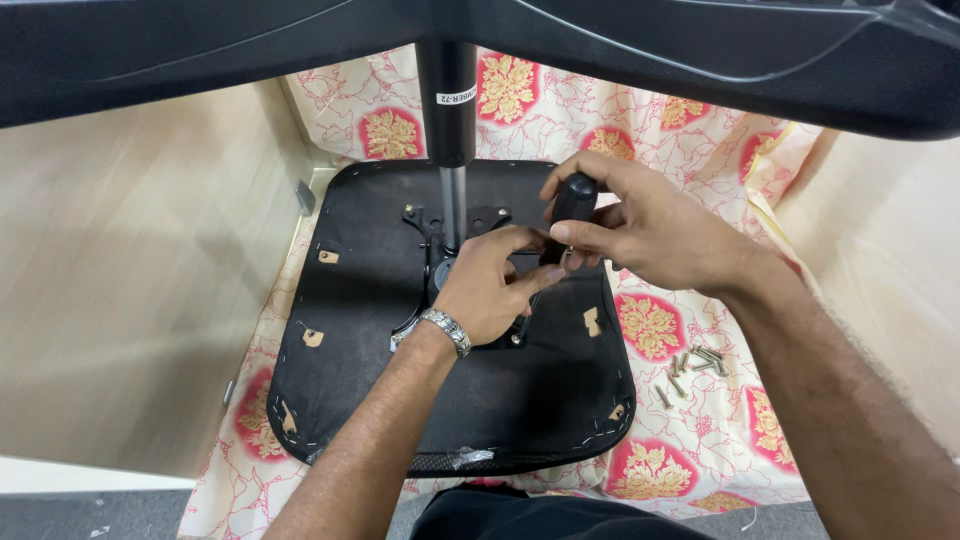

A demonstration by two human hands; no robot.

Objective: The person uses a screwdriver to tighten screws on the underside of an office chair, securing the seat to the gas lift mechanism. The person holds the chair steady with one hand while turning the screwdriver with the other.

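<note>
- A pale wooden panel stands at the left, beside a cream cloth with red and gold floral patches.
- On the cloth lies an upturned black fabric-covered chair seat, a black and silver gas-lift column rising from its metal plate.
- The left hand, with a silver wristband, rests on the plate, fingers curled together near the tool's tip.
- The right hand wraps closed around a black-handled screwdriver, held upright over the plate.
- A small heap of silver screws lies on the cloth, right of the seat.
</note>
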